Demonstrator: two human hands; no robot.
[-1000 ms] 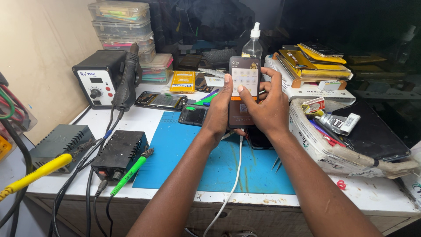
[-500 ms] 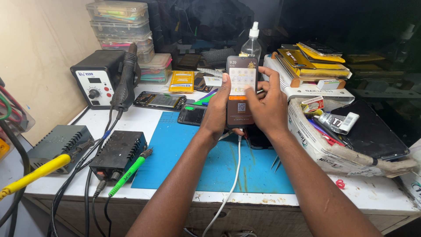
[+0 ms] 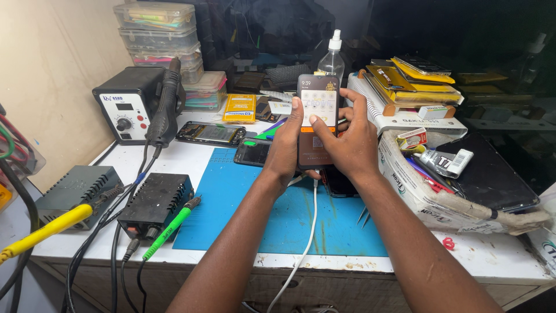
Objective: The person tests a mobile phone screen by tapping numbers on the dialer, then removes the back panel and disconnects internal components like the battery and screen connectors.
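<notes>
Both hands grip the lit smartphone [image 3: 317,119] upright between them above the blue mat [image 3: 278,208]: left hand [image 3: 284,148] clasping its left edge, right hand [image 3: 347,142] its right, thumb on screen.

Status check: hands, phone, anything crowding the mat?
Left hand and right hand both grip the lit phone, upright, white cable plugged below. Right thumb on screen. Tweezers lie on blue mat.

Glossy glass phone [image 3: 317,119]; matt blue, probably rubber, mat [image 3: 243,197]; scuffed white-painted bench [image 3: 174,156]; clear plastic boxes [image 3: 156,29].
</notes>
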